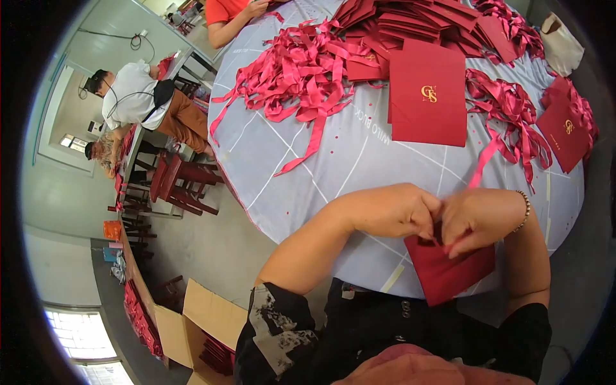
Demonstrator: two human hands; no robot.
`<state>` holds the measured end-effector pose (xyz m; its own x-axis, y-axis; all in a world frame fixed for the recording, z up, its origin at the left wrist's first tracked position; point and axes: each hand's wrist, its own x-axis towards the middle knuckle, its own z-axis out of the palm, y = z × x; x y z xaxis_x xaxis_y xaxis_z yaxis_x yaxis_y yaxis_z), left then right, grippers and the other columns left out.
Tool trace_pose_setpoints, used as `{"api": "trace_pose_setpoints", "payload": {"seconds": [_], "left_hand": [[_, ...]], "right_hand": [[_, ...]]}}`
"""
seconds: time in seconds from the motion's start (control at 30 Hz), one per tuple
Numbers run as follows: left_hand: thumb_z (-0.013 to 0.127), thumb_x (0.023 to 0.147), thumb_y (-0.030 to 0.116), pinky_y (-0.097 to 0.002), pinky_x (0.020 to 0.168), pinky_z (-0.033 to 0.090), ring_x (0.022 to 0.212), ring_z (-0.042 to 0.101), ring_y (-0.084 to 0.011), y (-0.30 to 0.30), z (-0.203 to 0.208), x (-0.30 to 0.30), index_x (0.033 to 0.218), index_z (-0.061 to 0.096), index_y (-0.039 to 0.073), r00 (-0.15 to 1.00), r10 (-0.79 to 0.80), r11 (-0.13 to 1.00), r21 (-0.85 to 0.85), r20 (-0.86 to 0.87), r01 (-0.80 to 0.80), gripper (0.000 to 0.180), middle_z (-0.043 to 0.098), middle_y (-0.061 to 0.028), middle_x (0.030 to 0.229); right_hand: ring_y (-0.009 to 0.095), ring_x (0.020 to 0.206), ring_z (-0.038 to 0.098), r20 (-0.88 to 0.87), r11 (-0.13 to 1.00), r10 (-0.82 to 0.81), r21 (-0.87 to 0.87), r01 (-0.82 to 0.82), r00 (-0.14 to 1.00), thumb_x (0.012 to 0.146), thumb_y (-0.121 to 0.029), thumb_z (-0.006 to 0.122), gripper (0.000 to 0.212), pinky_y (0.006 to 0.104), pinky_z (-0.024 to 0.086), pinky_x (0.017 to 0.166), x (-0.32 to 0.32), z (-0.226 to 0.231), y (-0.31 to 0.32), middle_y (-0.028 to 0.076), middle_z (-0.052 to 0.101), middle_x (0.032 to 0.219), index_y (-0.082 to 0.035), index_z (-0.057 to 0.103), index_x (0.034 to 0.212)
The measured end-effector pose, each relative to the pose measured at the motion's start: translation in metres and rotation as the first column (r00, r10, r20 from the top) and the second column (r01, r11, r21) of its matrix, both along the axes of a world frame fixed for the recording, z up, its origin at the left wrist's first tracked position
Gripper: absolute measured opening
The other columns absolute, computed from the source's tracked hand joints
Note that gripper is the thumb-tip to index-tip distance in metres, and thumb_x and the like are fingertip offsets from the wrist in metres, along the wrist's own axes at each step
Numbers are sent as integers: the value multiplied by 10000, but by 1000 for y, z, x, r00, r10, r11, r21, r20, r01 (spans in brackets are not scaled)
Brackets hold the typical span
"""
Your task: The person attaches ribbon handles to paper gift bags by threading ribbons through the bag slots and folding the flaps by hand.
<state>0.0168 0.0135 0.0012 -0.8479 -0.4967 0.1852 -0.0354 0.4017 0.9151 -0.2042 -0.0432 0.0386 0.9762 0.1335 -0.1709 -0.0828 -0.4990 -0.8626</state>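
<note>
At the near edge of the table, a red paper bag (452, 279) is tilted under my two hands, its lower end toward my body. My left hand (410, 212) is closed, fingertips pinching at the bag's upper edge. My right hand (478, 221), slightly blurred and wearing a beaded bracelet, is bent over the same edge with fingers pressed together. A pink ribbon (482, 163) shows just beyond my right hand, and a bit of pink shows at its fingertips. My fingers hide most of the bag's opening.
Beyond my hands lie a flat red bag (428, 115), a large ribbon heap (289, 70), a smaller ribbon pile (507, 109) and stacked red bags (417, 22). Across the table is a person's arm (226, 29). An open cardboard box (212, 314) stands at lower left, stools (183, 183) farther off.
</note>
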Motion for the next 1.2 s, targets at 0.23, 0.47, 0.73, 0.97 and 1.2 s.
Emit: {"api": "trace_pose_setpoints", "payload": {"seconds": [0.23, 0.47, 0.73, 0.97, 1.2], "left_hand": [[683, 816, 63, -371, 686, 467, 760, 592, -288, -18, -4, 37, 878, 686, -14, 887, 424, 883, -302, 181, -360, 99, 582, -125, 801], [640, 762, -1, -346, 700, 481, 830, 623, -264, -20, -3, 64, 941, 726, 25, 547, 774, 628, -281, 318, -726, 201, 634, -108, 865], [498, 977, 65, -260, 819, 490, 902, 641, -156, 0, 9, -13, 1119, 642, -19, 765, 606, 794, -106, 219, -599, 218, 679, -80, 969], [433, 1044, 220, -265, 721, 453, 765, 530, -79, -12, -1, -2, 923, 636, 3, 745, 628, 584, 497, 224, -642, 321, 627, 9, 829], [480, 1003, 166, -234, 676, 431, 738, 509, -55, -12, -10, -7, 989, 664, 11, 792, 555, 753, 250, 256, -608, 241, 592, 35, 800]], "right_hand": [[308, 715, 620, 67, 931, -174, -315, 186, 983, 796, -194, 770, 157, 402, 483, 864, -12, 6, -2, 102, 645, 746, -85, 657, 784], [341, 736, 629, 142, 823, -460, -301, 481, 876, 859, -185, 671, 170, 403, 477, 666, -16, -8, -9, 179, 648, 787, -16, 656, 872], [341, 854, 619, 482, 681, -350, -458, 571, 803, 794, -142, 678, 124, 422, 494, 791, 4, -30, 6, 125, 672, 833, -33, 672, 852], [265, 789, 643, 776, 294, -270, -497, 816, 570, 773, -176, 697, 152, 370, 511, 723, 16, -40, 9, 85, 623, 725, -47, 638, 829], [284, 712, 697, 471, 287, -865, 181, 941, 173, 811, -1, 603, 233, 367, 537, 648, 10, -39, 6, 182, 679, 769, -27, 690, 1026]]}}
